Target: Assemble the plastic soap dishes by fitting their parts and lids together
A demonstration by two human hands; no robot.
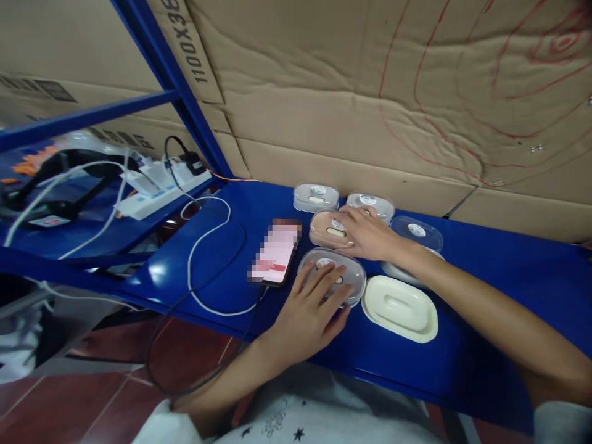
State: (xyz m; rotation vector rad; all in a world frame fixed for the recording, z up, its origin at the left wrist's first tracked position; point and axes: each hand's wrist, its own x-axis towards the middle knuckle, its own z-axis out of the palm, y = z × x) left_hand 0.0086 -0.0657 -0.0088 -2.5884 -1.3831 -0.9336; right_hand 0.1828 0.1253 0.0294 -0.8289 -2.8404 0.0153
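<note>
My left hand lies with fingers spread over the lid of an oval container with a clear lid, nearest the front. Its thumb rests by the container's near right edge. With fingers and thumb around its right end, my right hand holds a peach oval container just behind. A round label and a small pale slot show on the peach container's top. To the right of my left hand lies a cream oval tray with a recessed middle.
Two lidded containers, one at back left and one at back right, stand by the cardboard wall. Another clear lid sits under my right forearm. Left are a phone, cables and a power strip.
</note>
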